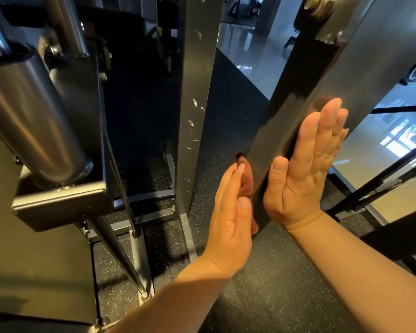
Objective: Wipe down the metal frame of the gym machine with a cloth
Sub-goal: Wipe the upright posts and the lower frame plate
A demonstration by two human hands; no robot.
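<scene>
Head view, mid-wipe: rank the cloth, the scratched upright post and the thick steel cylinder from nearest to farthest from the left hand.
1. cloth: pressed by the left hand against the slanted beam.
2. scratched upright post: just left of the hand, not touching it.
3. thick steel cylinder: far left of the frame.

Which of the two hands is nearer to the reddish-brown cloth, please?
Left. The left hand presses the cloth against the left face of the slanted metal beam. The right hand lies flat on the opposite face, with the beam between it and the cloth.
</scene>
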